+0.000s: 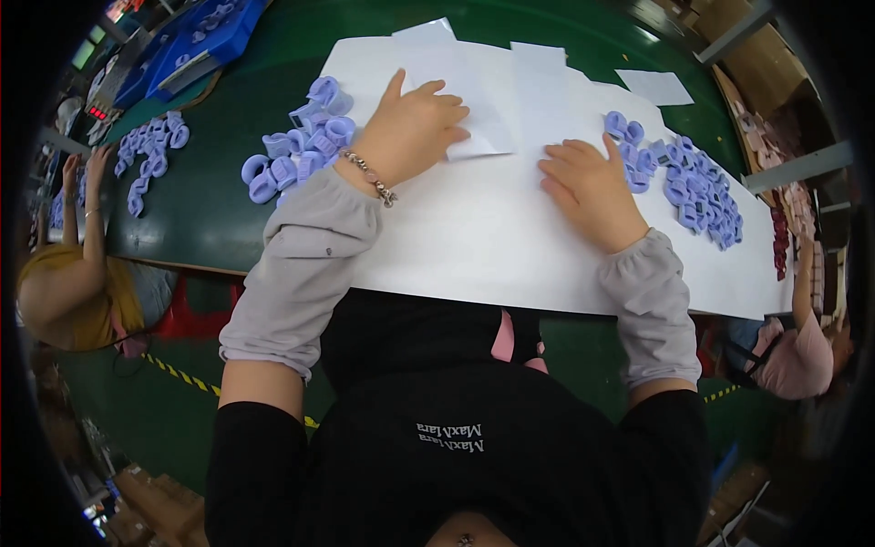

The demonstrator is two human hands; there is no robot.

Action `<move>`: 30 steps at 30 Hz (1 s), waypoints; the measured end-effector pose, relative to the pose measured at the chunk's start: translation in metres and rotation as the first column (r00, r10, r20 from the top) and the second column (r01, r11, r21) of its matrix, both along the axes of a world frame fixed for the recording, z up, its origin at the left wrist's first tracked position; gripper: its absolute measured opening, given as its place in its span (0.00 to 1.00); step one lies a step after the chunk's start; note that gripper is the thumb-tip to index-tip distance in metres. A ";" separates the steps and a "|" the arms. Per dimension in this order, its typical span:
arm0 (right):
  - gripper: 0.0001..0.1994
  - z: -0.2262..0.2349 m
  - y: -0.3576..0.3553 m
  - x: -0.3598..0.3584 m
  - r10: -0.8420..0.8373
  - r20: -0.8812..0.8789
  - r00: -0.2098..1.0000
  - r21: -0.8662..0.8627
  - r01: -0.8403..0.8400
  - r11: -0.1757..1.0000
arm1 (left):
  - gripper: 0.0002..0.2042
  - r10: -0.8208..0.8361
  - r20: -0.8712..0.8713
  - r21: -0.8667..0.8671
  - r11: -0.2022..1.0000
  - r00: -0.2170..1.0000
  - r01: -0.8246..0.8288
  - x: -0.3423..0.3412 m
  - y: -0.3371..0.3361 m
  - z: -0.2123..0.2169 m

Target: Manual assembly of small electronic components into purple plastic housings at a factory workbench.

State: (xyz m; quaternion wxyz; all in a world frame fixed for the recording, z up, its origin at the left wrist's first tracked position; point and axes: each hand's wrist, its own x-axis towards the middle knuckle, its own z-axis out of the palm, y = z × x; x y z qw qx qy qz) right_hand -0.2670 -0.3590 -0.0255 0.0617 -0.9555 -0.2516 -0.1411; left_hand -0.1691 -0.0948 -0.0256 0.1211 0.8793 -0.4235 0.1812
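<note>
Left hand: open, palm down, fingers spread, resting flat on a small white paper sheet at about 11 o'clock of the work surface; grips nothing. A beaded bracelet sits at the wrist, above a grey sleeve cover.

Right hand: open, palm down, fingers pointing toward 10 o'clock, pressed flat on the large white sheet; holds nothing. A matching grey sleeve cover runs up the forearm.

Large white sheet: spread across the green table, from the near edge out to 12 o'clock. Several smaller white sheets overlap on its far part; one separate slip lies at 1 o'clock on the green.

Left pile of purple plastic rings: at 10 o'clock, just beside the left wrist, partly on the green, partly at the sheet's edge.

Right pile of purple plastic rings: at 2 o'clock, on the sheet, just beside the right hand's fingertips.

Third pile of purple rings: at 9 o'clock, well apart, in front of a co-worker in a yellow top, whose hands are raised.

Blue bins: far 11 o'clock.

Second co-worker in pink: at 4 o'clock, near the table's end.
</note>
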 end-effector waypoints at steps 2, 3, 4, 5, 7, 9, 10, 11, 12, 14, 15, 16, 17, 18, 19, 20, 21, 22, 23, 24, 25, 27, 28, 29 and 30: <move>0.11 0.007 0.005 0.013 -0.033 0.030 0.999 0.054 0.032 0.998 | 0.12 -0.012 -0.008 -0.083 0.996 1.000 0.012 -0.001 0.001 -0.010; 0.11 0.010 0.010 0.021 -0.023 0.025 0.999 0.058 0.022 0.998 | 0.13 -0.040 -0.014 -0.172 0.984 0.999 0.037 -0.002 -0.002 -0.015; 0.10 0.012 0.017 0.030 0.006 -0.004 1.000 0.147 -0.006 0.989 | 0.13 -0.030 -0.018 -0.168 0.985 0.999 0.027 -0.002 -0.004 -0.019; 0.09 0.012 0.020 0.037 0.029 -0.034 0.999 0.233 -0.021 0.972 | 0.14 -0.062 -0.060 -0.205 0.978 0.996 0.048 -0.006 -0.012 -0.019; 0.09 0.000 0.023 0.051 0.052 -0.030 0.998 0.278 -0.042 0.960 | 0.14 -0.096 -0.108 -0.242 0.968 0.990 0.067 -0.009 -0.020 -0.023; 0.09 -0.012 0.028 0.061 0.080 -0.017 0.997 0.320 -0.071 0.945 | 0.14 0.001 -0.177 -0.194 0.980 0.984 -0.036 -0.008 -0.022 -0.032; 0.10 -0.018 0.030 0.064 0.085 0.022 0.996 0.344 -0.087 0.935 | 0.14 0.004 -0.180 -0.194 0.980 0.984 -0.039 -0.007 -0.023 -0.036; 0.10 -0.021 0.033 0.064 0.088 0.058 0.994 0.369 -0.103 0.923 | 0.14 -0.014 -0.138 -0.208 0.978 0.990 -0.015 -0.008 -0.023 -0.039; 0.10 -0.023 0.034 0.065 0.090 0.051 0.995 0.374 -0.103 0.922 | 0.13 -0.032 -0.096 -0.220 0.975 0.995 0.010 -0.009 -0.023 -0.042; 0.10 -0.023 0.035 0.065 0.125 0.093 0.988 0.286 -0.147 0.947 | 0.12 -0.014 -0.060 -0.190 0.982 0.998 0.002 -0.009 -0.025 -0.045; 0.10 -0.025 0.035 0.065 0.126 0.089 0.988 0.289 -0.147 0.946 | 0.11 0.000 -0.016 -0.164 0.987 1.000 -0.003 -0.009 -0.026 -0.046; 0.09 -0.027 0.036 0.064 0.114 0.081 0.990 0.302 -0.133 0.944 | 0.11 0.001 -0.020 -0.162 0.987 1.000 -0.005 -0.009 -0.025 -0.047; 0.09 -0.028 0.035 0.064 0.100 0.073 0.992 0.314 -0.118 0.942 | 0.11 -0.007 -0.004 -0.153 0.988 1.000 0.006 -0.008 -0.025 -0.046; 0.09 -0.029 0.035 0.064 0.101 0.071 0.992 0.315 -0.118 0.942 | 0.11 -0.015 0.011 -0.145 0.989 1.000 0.017 -0.008 -0.025 -0.046; 0.09 -0.029 0.036 0.064 0.092 0.056 0.994 0.356 -0.106 0.928 | 0.11 -0.015 0.009 -0.144 0.989 1.000 0.016 -0.009 -0.025 -0.045; 0.08 -0.030 0.037 0.063 0.082 0.041 0.996 0.397 -0.092 0.913 | 0.11 -0.019 -0.008 -0.154 0.988 1.000 0.018 -0.010 -0.025 -0.044; 0.08 -0.029 0.038 0.062 0.082 0.038 0.996 0.398 -0.090 0.913 | 0.11 -0.024 -0.024 -0.164 0.986 0.999 0.020 -0.012 -0.025 -0.043; 0.07 -0.028 0.040 0.061 0.061 0.048 0.997 0.384 -0.074 0.920 | 0.11 -0.025 -0.027 -0.163 0.986 0.999 0.020 -0.013 -0.025 -0.042; 0.06 -0.026 0.042 0.060 0.042 0.058 0.997 0.372 -0.060 0.926 | 0.11 -0.001 -0.054 -0.147 0.989 0.999 -0.007 -0.015 -0.025 -0.039; 0.06 -0.024 0.044 0.058 0.043 0.056 0.998 0.375 -0.061 0.925 | 0.12 0.024 -0.080 -0.131 0.991 0.997 -0.034 -0.016 -0.024 -0.037; 0.06 -0.023 0.046 0.055 0.036 0.096 0.995 0.368 -0.069 0.927 | 0.12 0.026 -0.081 -0.127 0.991 0.996 -0.036 -0.017 -0.024 -0.035; 0.05 -0.022 0.048 0.054 0.033 0.138 0.990 0.364 -0.082 0.928 | 0.12 0.016 -0.195 -0.196 0.979 0.981 -0.055 -0.019 -0.025 -0.033; 0.04 -0.023 0.049 0.054 0.023 0.150 0.988 0.367 -0.077 0.927 | 0.12 0.020 -0.194 -0.192 0.980 0.981 -0.058 -0.019 -0.026 -0.033; 0.04 -0.024 0.049 0.054 0.013 0.161 0.987 0.371 -0.073 0.926 | 0.11 0.012 -0.172 -0.211 0.976 0.985 -0.049 -0.018 -0.026 -0.035; 0.04 -0.024 0.049 0.054 0.015 0.163 0.986 0.374 -0.076 0.924 | 0.11 0.004 -0.150 -0.230 0.972 0.989 -0.039 -0.018 -0.026 -0.036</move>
